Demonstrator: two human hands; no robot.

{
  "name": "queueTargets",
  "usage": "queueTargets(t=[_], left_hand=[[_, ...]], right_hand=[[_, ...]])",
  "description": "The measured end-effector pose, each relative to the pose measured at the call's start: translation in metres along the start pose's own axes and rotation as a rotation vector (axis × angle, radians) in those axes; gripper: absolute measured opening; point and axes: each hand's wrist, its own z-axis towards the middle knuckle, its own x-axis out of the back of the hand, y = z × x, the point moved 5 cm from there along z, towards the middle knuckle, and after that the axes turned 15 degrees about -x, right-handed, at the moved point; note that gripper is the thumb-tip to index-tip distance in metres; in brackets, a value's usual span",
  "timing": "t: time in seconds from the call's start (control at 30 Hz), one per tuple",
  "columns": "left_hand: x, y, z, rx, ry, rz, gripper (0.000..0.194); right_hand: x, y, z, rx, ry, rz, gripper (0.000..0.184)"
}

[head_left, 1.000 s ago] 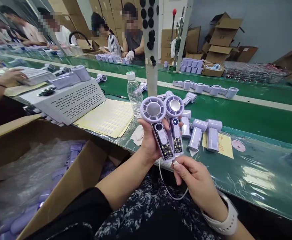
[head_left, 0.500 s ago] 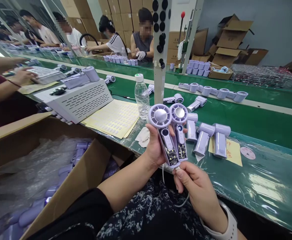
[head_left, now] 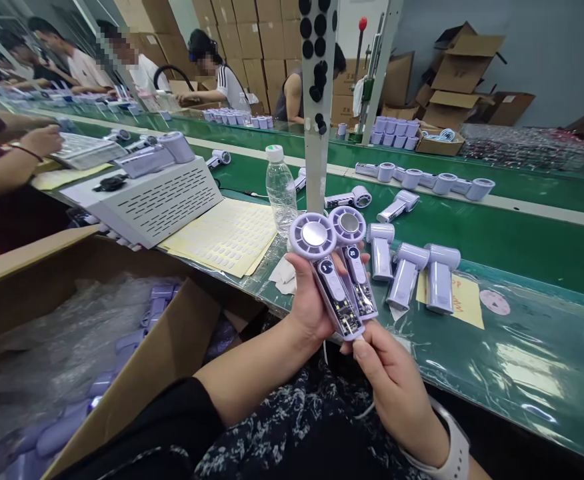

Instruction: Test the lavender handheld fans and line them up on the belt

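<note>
My left hand [head_left: 309,303] is wrapped round two purple handheld fans, side by side. The nearer fan [head_left: 333,288] has a round head with a silver disc, a lit display and a bare circuit board in its handle. Behind it and to its right, the second fan [head_left: 357,270] also shows a lit display and an exposed board. My right hand [head_left: 392,380] pinches the end of a white cable at the bottom of the nearer fan's handle; the plug itself is hidden by my fingers. Part of the cable [head_left: 366,411] hangs below.
Several purple fans [head_left: 408,275] stand on the bench [head_left: 547,333] to the right. A water bottle [head_left: 281,190], label sheets [head_left: 222,237] and a vented grey box [head_left: 162,200] lie left. A cardboard box [head_left: 172,360] holds more fans. A post [head_left: 316,160] rises ahead; co-workers sit beyond.
In the nearer fan, the display has gone from dark to lit, with my right hand holding the cable end at its base. A co-worker across the line has bent down behind the post.
</note>
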Motion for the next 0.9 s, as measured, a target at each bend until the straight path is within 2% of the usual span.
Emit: queueTargets(t=[0.1,0.2,0.3,0.4,0.5,0.67,0.8,0.87,0.9], left_hand=[[-0.001,0.004,0.002,0.037,0.019,-0.037,0.073],[-0.004,0.009,0.002,0.008,-0.037,0.021,0.075],[-0.007,0.01,-0.002,-0.065,-0.14,0.058,0.074],[-0.005,0.005,-0.009,-0.146,-0.194,0.069,0.073],[-0.002,-0.002,-0.013,-0.14,-0.207,0.048,0.072],[0.0,-0.004,-0.012,-0.129,-0.197,0.085,0.075],[0.003,0.004,-0.003,-0.13,-0.114,0.124,0.073],[0.008,0.011,0.003,-0.169,-0.027,0.174,0.073],[0.011,0.014,0.005,-0.194,0.002,0.208,0.073]], right_hand=[[0.0,-0.003,0.001,0.066,0.013,-0.005,0.028],[0.003,0.005,0.004,-0.068,0.097,0.038,0.033],[0.002,0.014,0.003,-0.197,0.146,0.194,0.043],[-0.003,0.022,-0.001,-0.265,0.178,0.415,0.047],[-0.006,0.029,-0.003,-0.303,0.19,0.5,0.047],[-0.003,0.026,-0.001,-0.272,0.16,0.297,0.045],[0.015,0.014,0.002,-0.141,0.122,0.119,0.035],[0.034,0.009,0.006,-0.081,0.191,-0.021,0.035],[0.048,0.006,0.009,-0.067,0.303,-0.124,0.033]])
